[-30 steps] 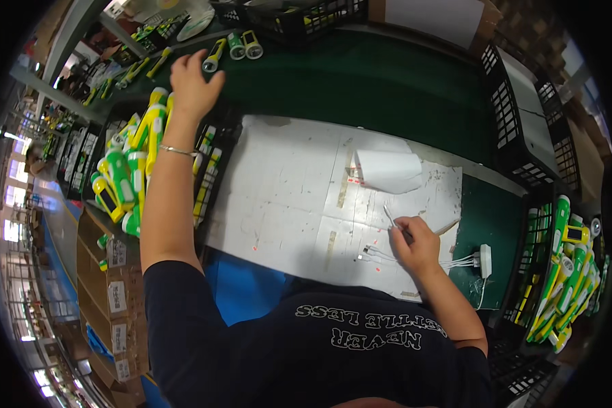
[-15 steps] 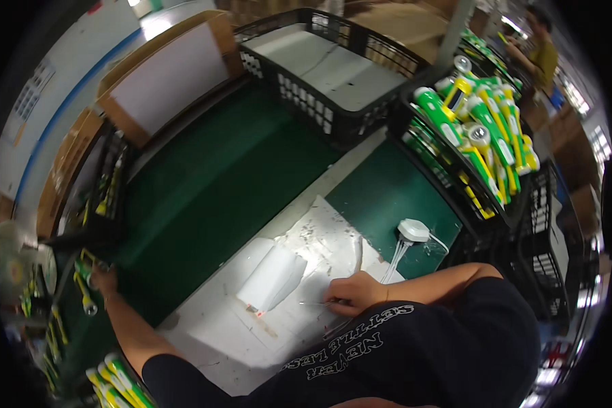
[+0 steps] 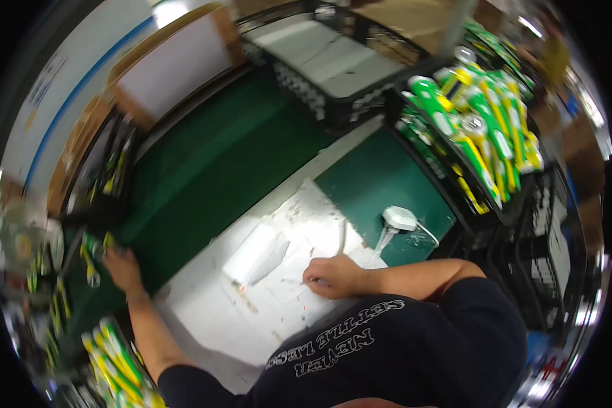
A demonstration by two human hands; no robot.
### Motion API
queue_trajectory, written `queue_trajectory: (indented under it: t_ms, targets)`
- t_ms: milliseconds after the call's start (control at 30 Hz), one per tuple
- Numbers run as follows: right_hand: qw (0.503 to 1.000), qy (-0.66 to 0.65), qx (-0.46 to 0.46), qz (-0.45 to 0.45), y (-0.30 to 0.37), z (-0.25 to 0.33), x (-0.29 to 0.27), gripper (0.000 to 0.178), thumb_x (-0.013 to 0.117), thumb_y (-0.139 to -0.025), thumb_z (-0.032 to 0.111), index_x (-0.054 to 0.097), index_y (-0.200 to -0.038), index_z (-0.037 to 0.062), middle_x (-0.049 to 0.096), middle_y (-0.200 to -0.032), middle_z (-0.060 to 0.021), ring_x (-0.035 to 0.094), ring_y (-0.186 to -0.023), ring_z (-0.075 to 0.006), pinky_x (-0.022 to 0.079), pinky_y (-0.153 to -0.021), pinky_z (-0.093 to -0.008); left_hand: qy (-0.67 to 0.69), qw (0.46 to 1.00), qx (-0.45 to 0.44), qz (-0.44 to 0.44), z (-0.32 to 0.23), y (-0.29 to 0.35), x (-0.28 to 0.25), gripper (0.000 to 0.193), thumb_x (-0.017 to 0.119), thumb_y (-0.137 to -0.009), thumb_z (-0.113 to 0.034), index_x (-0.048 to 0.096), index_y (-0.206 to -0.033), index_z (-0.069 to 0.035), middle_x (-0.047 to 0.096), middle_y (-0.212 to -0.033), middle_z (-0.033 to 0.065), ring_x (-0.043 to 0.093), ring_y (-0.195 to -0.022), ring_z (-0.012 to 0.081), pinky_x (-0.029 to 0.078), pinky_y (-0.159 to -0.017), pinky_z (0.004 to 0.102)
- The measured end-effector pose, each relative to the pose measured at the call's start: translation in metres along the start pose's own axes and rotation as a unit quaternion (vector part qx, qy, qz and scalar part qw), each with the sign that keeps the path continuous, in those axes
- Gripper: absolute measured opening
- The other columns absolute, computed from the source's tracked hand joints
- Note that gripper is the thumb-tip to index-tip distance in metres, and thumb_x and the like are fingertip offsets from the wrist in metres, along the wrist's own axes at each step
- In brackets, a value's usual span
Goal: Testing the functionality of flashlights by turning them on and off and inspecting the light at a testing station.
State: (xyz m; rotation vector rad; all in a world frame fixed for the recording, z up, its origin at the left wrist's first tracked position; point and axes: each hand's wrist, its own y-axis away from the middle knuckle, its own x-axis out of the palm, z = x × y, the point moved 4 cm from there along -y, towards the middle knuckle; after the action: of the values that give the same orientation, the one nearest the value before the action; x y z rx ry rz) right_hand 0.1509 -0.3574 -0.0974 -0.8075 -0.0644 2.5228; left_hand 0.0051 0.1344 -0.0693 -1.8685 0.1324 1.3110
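At the left edge of the green belt, my left hand is closed on a green and yellow flashlight, mostly hidden by fingers and blur. Another flashlight lies just beside it, its round head toward me. My right hand rests low over the white work board, closed around a thin tool; a slim pale shaft sticks out to the left, its handle hidden in the fist. To the left of that hand, a white folded sheet or block lies on the board.
A black crate heaped with green, yellow and white flashlights stands at right. More flashlights fill the lower left. A white plug-like block with cables sits right of the board. Beyond the belt is a crate; a person is far right.
My left hand has shifted right and slightly away, and the yellow end of the flashlight moved with it. My right hand keeps its grip on the thin tool. The whole view has turned a little.
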Motion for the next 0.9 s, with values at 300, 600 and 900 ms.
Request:
queue_trajectory:
  t_ms: [300,600,900]
  targets:
    - [0.990,-0.107,0.055,-0.067,0.006,0.005,-0.010,0.021,0.064,-0.078,0.009,0.060,-0.097,0.0048,0.063,-0.080,-0.0028,0.055,-0.060,-0.0085,0.043,-0.053,-0.0229,0.619,0.725,-0.154,0.258,-0.153,0.047,-0.110,0.030,0.043,-0.087,-0.036,0.055,-0.098,-0.011,0.056,-0.080,-0.0011,0.048,-0.065,0.0066,0.033,-0.049,0.0199]
    - [0.942,-0.288,0.163,0.050,0.013,0.030,-0.002,0.030,0.065,-0.083,0.023,0.060,-0.099,-0.0017,0.055,-0.074,-0.0001,0.045,-0.066,-0.0060,0.038,-0.059,-0.0210,0.801,0.368,-0.247,0.404,-0.276,0.154,-0.115,0.038,0.043,-0.093,-0.039,0.051,-0.111,-0.007,0.058,-0.097,0.0096,0.056,-0.087,0.0174,0.048,-0.072,0.0293]
    - [0.942,-0.290,0.160,0.058,0.045,0.055,-0.003,0.031,0.062,-0.087,0.025,0.059,-0.103,-0.0009,0.059,-0.072,-0.0011,0.053,-0.066,-0.0052,0.044,-0.060,-0.0222,0.810,0.302,-0.373,0.337,-0.316,0.232,-0.094,0.040,0.049,-0.092,-0.037,0.048,-0.104,0.002,0.055,-0.086,0.0107,0.055,-0.068,0.0170,0.051,-0.059,0.0291]
